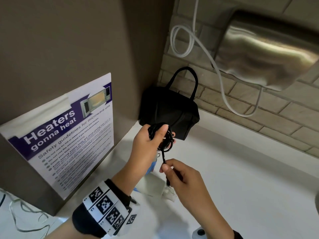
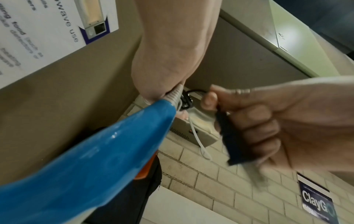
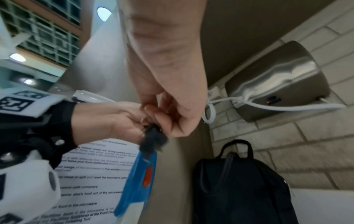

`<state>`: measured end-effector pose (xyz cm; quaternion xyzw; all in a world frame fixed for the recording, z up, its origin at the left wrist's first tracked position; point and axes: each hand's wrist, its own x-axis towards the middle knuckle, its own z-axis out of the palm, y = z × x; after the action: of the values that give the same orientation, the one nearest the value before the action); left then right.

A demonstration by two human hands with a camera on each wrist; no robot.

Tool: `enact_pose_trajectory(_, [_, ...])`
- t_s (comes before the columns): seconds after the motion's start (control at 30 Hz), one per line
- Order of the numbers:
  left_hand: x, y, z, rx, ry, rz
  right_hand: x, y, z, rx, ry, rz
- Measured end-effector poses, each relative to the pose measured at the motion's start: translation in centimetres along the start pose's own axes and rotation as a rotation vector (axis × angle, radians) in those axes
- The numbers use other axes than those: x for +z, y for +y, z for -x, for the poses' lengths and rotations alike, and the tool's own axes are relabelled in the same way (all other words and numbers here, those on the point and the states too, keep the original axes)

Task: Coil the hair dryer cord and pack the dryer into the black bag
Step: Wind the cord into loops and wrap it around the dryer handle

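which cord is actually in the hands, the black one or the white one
The black cord: the left hand holds its coil and the right hand pinches its tail. The white cord hangs untouched on the brick wall.

White counter by the brick wall.
A black bag stands on it in the back corner, handles up; a sign rests at its left edge.

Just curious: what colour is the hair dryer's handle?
Bright blue hair dryer, with an orange switch; clearest in the left wrist view.

Glossy blue plastic dryer, matt cloth bag
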<state>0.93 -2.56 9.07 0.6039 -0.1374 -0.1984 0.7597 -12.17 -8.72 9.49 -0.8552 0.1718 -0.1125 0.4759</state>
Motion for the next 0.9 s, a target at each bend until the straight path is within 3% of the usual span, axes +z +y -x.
enact_pose_trajectory(0.23, [0.5,0.5,0.1,-0.012,0.047,0.141,1.9,0.7,1.2,-0.166,0.008,0.271])
enact_pose_trajectory(0.4, [-0.1,0.9,-0.3,-0.078,-0.066,0.190,1.3,1.4,1.1,-0.015,-0.008,0.125])
enact_pose_trajectory(0.53, [-0.8,1.1,-0.8,-0.080,-0.155,0.017,0.3,1.7,0.8,0.100,-0.058,-0.047])
enact_pose_trajectory(0.67, [-0.9,0.7,-0.8,-0.069,-0.115,-0.004,0.3,1.7,0.6,0.145,-0.075,-0.173])
enact_pose_trajectory(0.83, [-0.4,0.6,-1.2,-0.077,-0.019,0.065,0.7,1.9,0.8,0.101,-0.050,-0.139])
enact_pose_trajectory(0.9, [-0.2,0.7,-1.2,-0.089,-0.038,0.056,0.9,2.0,1.0,0.114,-0.068,-0.138])
